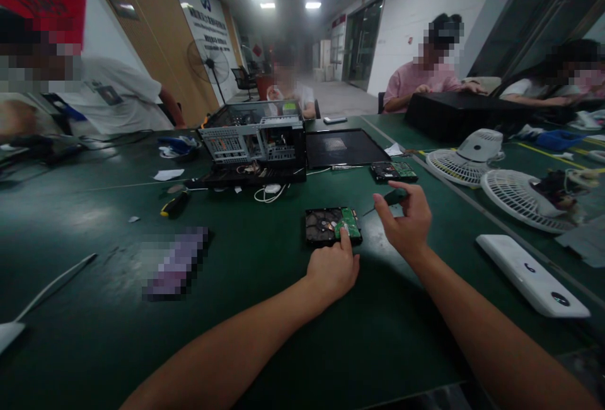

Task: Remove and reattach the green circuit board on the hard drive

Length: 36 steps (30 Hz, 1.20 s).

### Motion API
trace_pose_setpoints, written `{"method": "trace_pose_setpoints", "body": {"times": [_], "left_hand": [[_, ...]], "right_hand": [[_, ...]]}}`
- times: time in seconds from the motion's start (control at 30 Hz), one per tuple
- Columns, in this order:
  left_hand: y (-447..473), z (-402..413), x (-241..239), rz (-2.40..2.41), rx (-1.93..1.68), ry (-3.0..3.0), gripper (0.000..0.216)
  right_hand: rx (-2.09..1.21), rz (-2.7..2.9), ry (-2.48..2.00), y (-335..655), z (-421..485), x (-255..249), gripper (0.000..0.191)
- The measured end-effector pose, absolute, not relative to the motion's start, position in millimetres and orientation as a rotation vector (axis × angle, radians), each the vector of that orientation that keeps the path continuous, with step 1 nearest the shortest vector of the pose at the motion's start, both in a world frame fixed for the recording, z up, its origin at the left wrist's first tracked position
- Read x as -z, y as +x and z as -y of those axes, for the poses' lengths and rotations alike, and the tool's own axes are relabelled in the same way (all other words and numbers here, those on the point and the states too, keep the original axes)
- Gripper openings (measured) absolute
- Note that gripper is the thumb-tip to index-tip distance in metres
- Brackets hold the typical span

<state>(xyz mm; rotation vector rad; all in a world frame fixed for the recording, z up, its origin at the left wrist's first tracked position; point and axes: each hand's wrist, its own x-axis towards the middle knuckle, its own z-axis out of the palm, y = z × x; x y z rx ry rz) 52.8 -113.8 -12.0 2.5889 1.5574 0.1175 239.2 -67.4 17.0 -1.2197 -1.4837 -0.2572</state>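
Observation:
A hard drive (321, 224) lies on the green table in front of me, its green circuit board facing up. My left hand (333, 269) reaches it with the index finger stretched out onto the board, while its other fingers curl in and hold nothing. In my right hand (410, 224) is a small screwdriver (396, 196) with a dark green handle, gripped between thumb and fingers. Its thin shaft points left toward the drive's right edge, apart from it. Behind my right hand lies a second hard drive (393, 172), also with a green board.
An opened computer case (255, 142) stands further back, beside a flat black panel (343, 147). A yellow-and-black screwdriver (174, 204) and a blurred phone-shaped item (178, 263) lie left. White fan parts (513, 199) and a white device (532, 274) sit right. Other people sit around the table.

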Motion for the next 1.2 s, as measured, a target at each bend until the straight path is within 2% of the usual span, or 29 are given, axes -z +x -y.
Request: {"method": "trace_pose_setpoints", "body": {"times": [0.23, 0.4, 0.57, 1.2], "left_hand": [[53.1, 115.2, 6.5, -1.585, -0.066, 2.560, 0.076], [52.4, 115.6, 4.5, -1.566, -0.043, 2.571, 0.075], [52.4, 115.9, 2.2, -1.563, -0.025, 2.571, 0.075], [53.0, 116.5, 4.9, -1.565, -0.062, 2.570, 0.075]], "right_hand": [[0.449, 1.284, -1.506, 302.4, 40.0, -18.5, 0.023], [0.309, 1.515, -1.963, 328.1, 26.3, -3.0, 0.022], [0.155, 1.735, -2.300, 333.1, 20.8, 9.5, 0.030], [0.118, 1.803, -2.375, 329.3, 12.7, 21.8, 0.036]]}}
